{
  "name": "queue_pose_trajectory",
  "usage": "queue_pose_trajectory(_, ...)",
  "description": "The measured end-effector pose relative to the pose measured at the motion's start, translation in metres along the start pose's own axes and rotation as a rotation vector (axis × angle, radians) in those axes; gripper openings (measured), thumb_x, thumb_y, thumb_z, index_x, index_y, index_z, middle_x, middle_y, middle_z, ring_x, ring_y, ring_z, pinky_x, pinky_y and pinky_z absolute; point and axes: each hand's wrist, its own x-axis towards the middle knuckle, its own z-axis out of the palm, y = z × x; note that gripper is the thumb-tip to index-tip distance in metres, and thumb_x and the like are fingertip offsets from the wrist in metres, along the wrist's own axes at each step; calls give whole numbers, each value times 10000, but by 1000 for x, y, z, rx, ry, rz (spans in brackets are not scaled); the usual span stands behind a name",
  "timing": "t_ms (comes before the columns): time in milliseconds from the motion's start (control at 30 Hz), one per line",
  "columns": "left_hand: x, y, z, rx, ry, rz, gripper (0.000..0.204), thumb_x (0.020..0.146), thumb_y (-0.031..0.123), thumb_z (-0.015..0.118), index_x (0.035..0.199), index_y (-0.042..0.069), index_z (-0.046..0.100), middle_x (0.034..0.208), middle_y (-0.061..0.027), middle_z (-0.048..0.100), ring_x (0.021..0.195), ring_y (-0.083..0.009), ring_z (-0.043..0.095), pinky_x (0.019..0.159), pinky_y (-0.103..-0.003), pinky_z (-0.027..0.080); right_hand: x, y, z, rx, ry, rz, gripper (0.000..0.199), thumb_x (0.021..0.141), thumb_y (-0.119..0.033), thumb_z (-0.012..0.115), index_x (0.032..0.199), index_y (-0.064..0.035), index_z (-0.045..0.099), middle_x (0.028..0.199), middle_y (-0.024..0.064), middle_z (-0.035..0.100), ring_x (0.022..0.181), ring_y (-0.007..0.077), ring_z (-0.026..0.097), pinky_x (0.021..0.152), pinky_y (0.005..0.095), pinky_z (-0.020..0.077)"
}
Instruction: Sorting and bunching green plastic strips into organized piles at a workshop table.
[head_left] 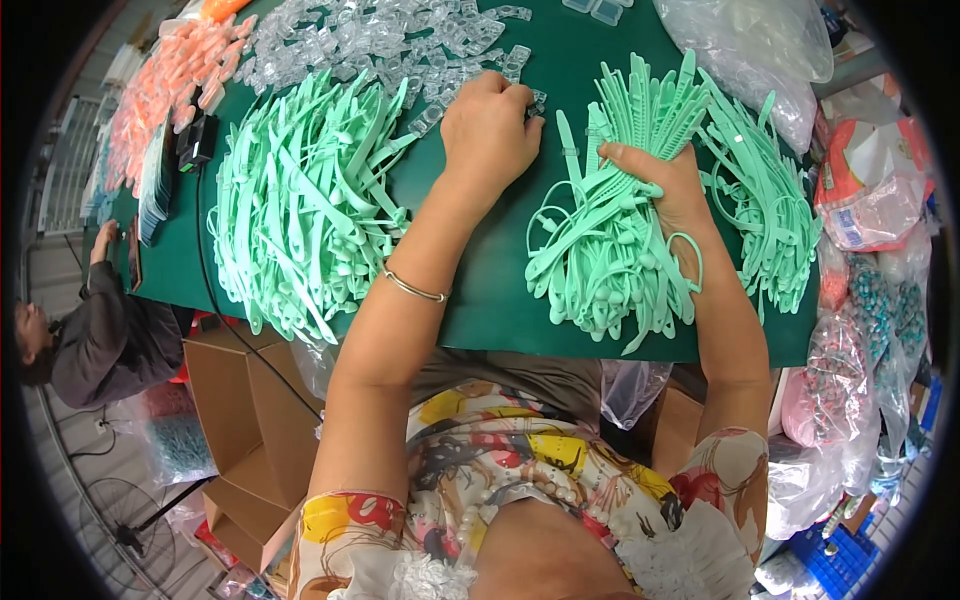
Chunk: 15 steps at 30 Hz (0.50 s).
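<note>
**Clear clip picked, green straps held ready**

Evidently a fitting step is in hand. The left hand (488, 125) is closed with its fingertips pinched at the near edge of the clear plastic clips (385, 40), on the green surface (470, 290). The right hand (665, 185) is clasped around a bundle of mint-green straps (600, 255), resting on the surface before the body. A larger strap pile (300, 200) lies to the left. Next, judging from this, one clip must be lifted free and brought to a single strap end.
</note>
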Motion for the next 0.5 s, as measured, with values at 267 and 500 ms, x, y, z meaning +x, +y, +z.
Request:
queue_pose_trajectory(267,1,6,-2,-269,-31,-74,113,744,125,684,841,68,668,771,-58,642,629,-194,590,563,-317,467,0,0,1,-7,-16,-10,292,691,-11,696,959,38,589,814,91,622,662,164,619,588,280,496)
queue_pose_trajectory(500,2,9,-19,-1502,-358,-702,135,787,75,684,870,-13,625,816,-68,642,677,-110,609,548,-204,484,-4,-4,3,-63,-36,-29,301,697,-17,694,983,27,611,841,89,636,683,148,617,607,266,495)
